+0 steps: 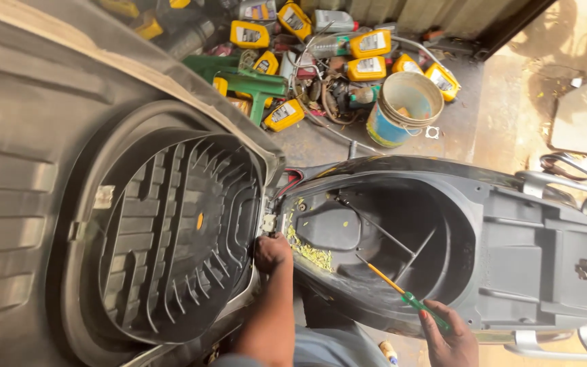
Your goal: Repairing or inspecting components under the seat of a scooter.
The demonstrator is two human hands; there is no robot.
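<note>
The left hand (pixel 271 251) is curled narrow at the hinge (pixel 269 222) where the raised seat (pixel 164 231) meets the scooter body; fingers press in by the bracket, prob. steadying or feeling the fixing there; whether it grips anything I cannot tell. The right hand (pixel 451 338), at the near right, is closed round the green handle of a screwdriver (pixel 402 292); its orange shaft slants up and left into the storage tub (pixel 402 238), tip aimed toward the tub's left wall near the hinge, so the tool sits ready for the same spot.

The tub is open, black, mostly bare inside; yellow-green crumbs and leaf bits (pixel 310 253) lie along its left ledge; a thin rod crosses the hollow. The seat is tipped up to the left, ribbed underside showing, which leaves the tub and hinge reachable.

Far side, on the floor: a paint bucket (pixel 405 109), seemingly w/ little in it; a heap of yellow oil bottles (pixel 368 44), caps on, contents not visible; a green stand (pixel 253 85) beside them; tangled cables and small parts between.
</note>
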